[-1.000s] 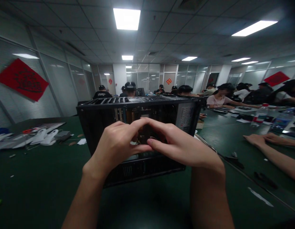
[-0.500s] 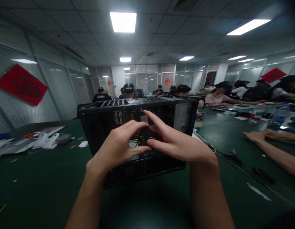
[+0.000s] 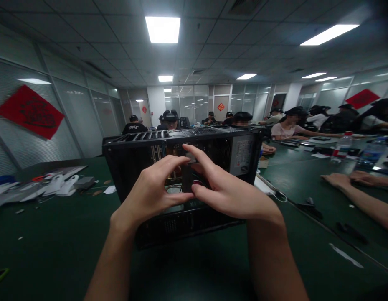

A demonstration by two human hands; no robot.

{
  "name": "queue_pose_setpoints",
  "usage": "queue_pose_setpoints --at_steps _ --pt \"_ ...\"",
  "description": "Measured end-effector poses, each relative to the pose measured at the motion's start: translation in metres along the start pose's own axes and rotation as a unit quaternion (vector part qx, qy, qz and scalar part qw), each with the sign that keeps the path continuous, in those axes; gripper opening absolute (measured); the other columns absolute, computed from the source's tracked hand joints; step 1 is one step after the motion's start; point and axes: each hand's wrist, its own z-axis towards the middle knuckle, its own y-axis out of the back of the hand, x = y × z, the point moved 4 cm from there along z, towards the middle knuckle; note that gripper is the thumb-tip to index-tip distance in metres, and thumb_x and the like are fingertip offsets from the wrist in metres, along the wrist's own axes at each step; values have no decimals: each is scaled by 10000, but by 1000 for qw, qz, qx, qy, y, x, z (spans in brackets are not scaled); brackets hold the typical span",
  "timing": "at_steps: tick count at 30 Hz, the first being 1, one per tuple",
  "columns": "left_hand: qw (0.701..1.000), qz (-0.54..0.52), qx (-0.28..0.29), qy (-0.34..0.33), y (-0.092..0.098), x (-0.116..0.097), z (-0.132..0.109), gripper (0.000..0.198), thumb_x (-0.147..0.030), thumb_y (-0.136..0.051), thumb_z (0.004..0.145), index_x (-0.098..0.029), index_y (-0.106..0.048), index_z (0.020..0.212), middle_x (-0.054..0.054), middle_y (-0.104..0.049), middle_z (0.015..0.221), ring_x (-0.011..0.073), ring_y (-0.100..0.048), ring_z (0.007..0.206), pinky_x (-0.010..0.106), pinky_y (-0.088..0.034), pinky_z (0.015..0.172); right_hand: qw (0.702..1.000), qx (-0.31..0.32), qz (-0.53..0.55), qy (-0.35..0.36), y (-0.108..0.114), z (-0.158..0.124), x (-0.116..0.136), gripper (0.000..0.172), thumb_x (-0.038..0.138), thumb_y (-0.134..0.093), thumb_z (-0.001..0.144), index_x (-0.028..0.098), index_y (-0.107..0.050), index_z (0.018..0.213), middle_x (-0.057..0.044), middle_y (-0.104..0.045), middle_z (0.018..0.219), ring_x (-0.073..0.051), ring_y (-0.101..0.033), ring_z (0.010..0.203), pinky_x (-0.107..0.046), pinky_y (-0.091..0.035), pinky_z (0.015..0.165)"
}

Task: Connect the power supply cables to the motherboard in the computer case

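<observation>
An open black computer case [image 3: 131, 167] lies on its side on the dark green table [image 3: 49, 238], its open side facing me. Both my hands are held in front of the opening. My left hand [image 3: 153, 192] and my right hand [image 3: 231, 190] pinch a small dark upright part [image 3: 186, 177] between thumbs and forefingers, one from each side. Wires and a fan show inside the case behind the fingers. A labelled power supply [image 3: 242, 154] sits at the case's right end.
White and grey parts and papers [image 3: 52, 184] lie on the table at the left. Another person's forearms [image 3: 359, 194] rest on the table at the right, near bottles [image 3: 341, 148]. Several seated people fill the far side of the room. Dark small items [image 3: 309, 209] lie right of the case.
My fingers have opened out from a tight cluster and lifted slightly. The dark upright part now shows between them. The view has shifted a little.
</observation>
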Motion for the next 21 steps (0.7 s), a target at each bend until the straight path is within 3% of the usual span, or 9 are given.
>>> queue_pose_setpoints --at_steps 4,10,21 --pt "999 9 -28 12 3 3 -1 678 -427 -804 772 -202 -540 1354 104 -669 1245 242 -662 1107 366 -554 962 1000 -18 -5 -12 -3 -1 4 764 191 -513 931 230 -171 1613 -94 -487 1507 -260 -515 1362 -427 -407 1162" --pt "1000 -10 -15 7 4 -1 2 507 -452 -763 812 -195 -617 1223 100 -695 1175 238 -671 1070 347 -549 936 999 -24 -32 -18 -3 -3 10 750 186 -484 934 225 -164 1612 -99 -519 1472 -260 -537 1338 -453 -404 1164" --pt "1000 23 12 -2 1 5 -1 514 -391 -752 836 -211 -575 1284 102 -669 1233 247 -652 1130 361 -537 960 999 -7 -42 -29 -5 3 2 744 191 -486 921 208 -191 1604 -109 -398 1576 -273 -418 1437 -494 -314 1217"
